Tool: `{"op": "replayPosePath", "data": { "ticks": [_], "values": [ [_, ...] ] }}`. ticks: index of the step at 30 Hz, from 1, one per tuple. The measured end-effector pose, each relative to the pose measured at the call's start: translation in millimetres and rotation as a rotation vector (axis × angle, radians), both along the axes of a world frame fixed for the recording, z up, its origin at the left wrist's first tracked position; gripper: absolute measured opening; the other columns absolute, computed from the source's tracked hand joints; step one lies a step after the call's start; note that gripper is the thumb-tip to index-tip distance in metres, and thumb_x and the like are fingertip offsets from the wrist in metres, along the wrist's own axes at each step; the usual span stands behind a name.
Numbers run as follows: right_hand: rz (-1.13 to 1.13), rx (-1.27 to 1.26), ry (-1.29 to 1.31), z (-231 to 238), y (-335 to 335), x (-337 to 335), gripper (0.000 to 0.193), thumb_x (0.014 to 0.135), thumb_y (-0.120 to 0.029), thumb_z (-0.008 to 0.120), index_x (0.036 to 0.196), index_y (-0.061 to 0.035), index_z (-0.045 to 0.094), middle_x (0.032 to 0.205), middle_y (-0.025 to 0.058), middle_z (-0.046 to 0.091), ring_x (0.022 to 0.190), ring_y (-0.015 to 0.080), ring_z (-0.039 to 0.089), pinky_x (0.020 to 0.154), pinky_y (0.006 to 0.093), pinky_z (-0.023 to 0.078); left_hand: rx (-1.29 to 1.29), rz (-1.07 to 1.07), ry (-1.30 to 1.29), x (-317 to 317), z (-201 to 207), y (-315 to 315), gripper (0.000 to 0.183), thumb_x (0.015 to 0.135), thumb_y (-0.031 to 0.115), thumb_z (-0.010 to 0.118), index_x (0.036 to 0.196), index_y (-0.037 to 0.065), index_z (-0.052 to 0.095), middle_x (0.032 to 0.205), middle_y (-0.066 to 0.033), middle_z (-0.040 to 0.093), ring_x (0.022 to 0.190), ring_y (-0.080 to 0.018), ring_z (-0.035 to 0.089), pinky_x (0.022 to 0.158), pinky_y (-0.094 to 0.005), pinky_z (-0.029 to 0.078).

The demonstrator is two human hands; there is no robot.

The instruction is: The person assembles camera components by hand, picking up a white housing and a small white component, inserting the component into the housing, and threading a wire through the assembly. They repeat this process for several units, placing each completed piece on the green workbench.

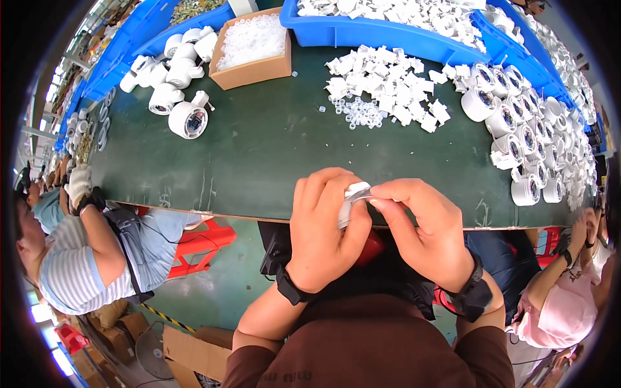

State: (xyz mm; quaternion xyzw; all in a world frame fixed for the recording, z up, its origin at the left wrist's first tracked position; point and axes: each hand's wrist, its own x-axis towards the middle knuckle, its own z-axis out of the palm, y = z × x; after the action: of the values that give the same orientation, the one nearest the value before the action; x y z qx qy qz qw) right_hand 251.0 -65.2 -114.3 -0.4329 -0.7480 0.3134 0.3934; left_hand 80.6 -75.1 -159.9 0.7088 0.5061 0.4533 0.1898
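Observation:
My left hand (321,226) is closed around a small white plastic part (354,191), just in front of the table's near edge. My right hand (424,226) pinches a thin, greyish, translucent piece (363,194) between thumb and forefinger, against the top of that part. My fingers hide most of both, so I cannot tell how they join. On the table beyond lie a heap of white plastic pieces (388,81) and a small pile of clear rings (359,112).
White camera units (188,120) lie at the left, and more camera units (479,103) crowd the right. A cardboard box (252,79) of translucent bits and a blue bin (381,32) of white parts stand at the back. Co-workers sit on both sides, one by a red stool (206,242).

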Motion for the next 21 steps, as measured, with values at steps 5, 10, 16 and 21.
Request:
{"op": "replayPosePath", "data": {
  "ticks": [5, 10, 16, 21],
  "values": [
    [-0.074, -0.049, 0.141, -24.0, 1.5, -9.7, 0.014, 0.094, 0.003, 0.069, 0.108, 0.0016, 0.067, 0.098, 0.0077, 0.071, 0.087, 0.0133, 0.067, 0.078, 0.0272, 0.054, -0.096, 0.053, -0.124, 3.5, 4.3, -1.4, 0.016, 0.091, 0.002, 0.056, 0.105, -0.001, 0.064, 0.109, -0.0170, 0.065, 0.099, -0.0332, 0.061, 0.087, -0.0399, 0.049],
    [-0.053, -0.500, 0.559, -34.6, -0.2, -14.7, 0.008, 0.099, -0.003, 0.067, 0.106, 0.0010, 0.067, 0.096, 0.0027, 0.069, 0.083, 0.0064, 0.063, 0.076, 0.0246, 0.053, -0.079, -0.009, -0.085, -0.3, 5.0, 0.8, 0.015, 0.092, 0.005, 0.057, 0.105, -0.001, 0.063, 0.109, -0.0173, 0.064, 0.099, -0.0331, 0.061, 0.087, -0.0401, 0.050],
    [0.016, -0.488, 0.608, -39.4, -1.0, -8.2, 0.008, 0.100, -0.003, 0.064, 0.107, 0.0012, 0.067, 0.097, 0.0023, 0.069, 0.089, 0.0046, 0.062, 0.077, 0.0224, 0.051, -0.038, -0.072, -0.099, -5.5, 3.4, 3.9, 0.014, 0.095, 0.009, 0.059, 0.103, -0.001, 0.063, 0.107, -0.0171, 0.064, 0.097, -0.0324, 0.062, 0.086, -0.0393, 0.050],
    [-0.094, -0.039, 0.027, -26.4, 37.0, 37.4, 0.010, 0.097, -0.008, 0.068, 0.097, 0.0014, 0.071, 0.099, 0.0066, 0.067, 0.089, 0.0137, 0.062, 0.079, 0.0269, 0.049, -0.037, -0.025, -0.110, -5.4, 1.3, 3.7, 0.013, 0.095, 0.009, 0.060, 0.101, -0.001, 0.065, 0.105, -0.0157, 0.066, 0.095, -0.0300, 0.063, 0.086, -0.0377, 0.050]
  ]
}}
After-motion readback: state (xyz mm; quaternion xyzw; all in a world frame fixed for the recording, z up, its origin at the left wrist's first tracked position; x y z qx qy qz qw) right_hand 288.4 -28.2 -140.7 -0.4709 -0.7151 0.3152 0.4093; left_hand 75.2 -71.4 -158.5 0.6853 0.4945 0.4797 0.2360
